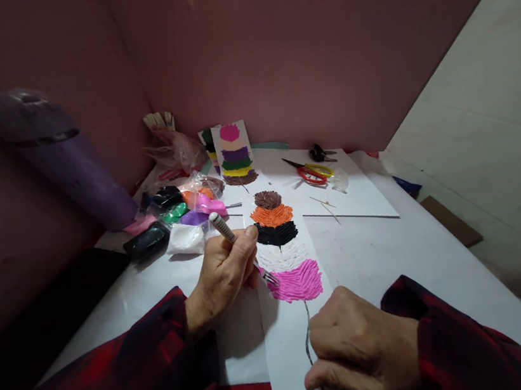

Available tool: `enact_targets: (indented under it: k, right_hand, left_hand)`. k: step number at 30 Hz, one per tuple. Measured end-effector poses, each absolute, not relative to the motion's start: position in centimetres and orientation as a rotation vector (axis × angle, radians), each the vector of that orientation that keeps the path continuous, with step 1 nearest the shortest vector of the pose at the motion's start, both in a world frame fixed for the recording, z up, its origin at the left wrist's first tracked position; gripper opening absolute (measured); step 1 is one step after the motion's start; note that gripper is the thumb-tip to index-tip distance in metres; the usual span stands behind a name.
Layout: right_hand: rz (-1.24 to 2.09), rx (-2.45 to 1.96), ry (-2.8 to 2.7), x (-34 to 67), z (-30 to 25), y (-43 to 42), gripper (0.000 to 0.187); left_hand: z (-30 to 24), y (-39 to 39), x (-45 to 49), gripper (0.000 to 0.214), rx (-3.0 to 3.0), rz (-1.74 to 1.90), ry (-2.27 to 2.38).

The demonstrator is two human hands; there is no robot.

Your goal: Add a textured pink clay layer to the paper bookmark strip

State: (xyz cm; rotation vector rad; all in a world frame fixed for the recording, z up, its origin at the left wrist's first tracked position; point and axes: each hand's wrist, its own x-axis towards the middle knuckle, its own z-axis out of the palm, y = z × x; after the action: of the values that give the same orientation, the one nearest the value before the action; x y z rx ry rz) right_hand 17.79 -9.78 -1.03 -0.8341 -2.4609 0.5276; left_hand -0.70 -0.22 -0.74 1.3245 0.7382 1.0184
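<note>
In my left hand [229, 266] is a fork [224, 226] with a patterned handle, gripped between thumb and fingers. Its tines rest on the left side of a pink clay band [301, 281]. Brown, orange, black and white clay bands [275, 214] lie above the pink one, all with grooved surfaces. They sit on a long white paper strip [285, 351], where a drawn dark stem [306, 336] runs down from the pink. My right hand [361, 345] rests on the strip's lower right part, fingers curled under and thumb stretched across the paper; the fingertips are hidden.
Bagged clay packets [181, 215] are heaped at the left. A finished-looking striped card [235, 157] leans at the back. Scissors [312, 172], keys [320, 153] and thin sticks [326, 205] lie on a white board [361, 194]. A purple cylinder [68, 159] leans against the left wall.
</note>
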Motion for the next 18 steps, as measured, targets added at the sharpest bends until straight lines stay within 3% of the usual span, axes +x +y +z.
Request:
enact_targets:
  k: [18]
  right_hand:
    - [0.592, -0.821, -2.409, 17.74, -0.96, -9.76, 0.051]
  left_hand:
    - [-0.50, -0.36, -0.86, 0.045, 1.525, 0.954, 0.801]
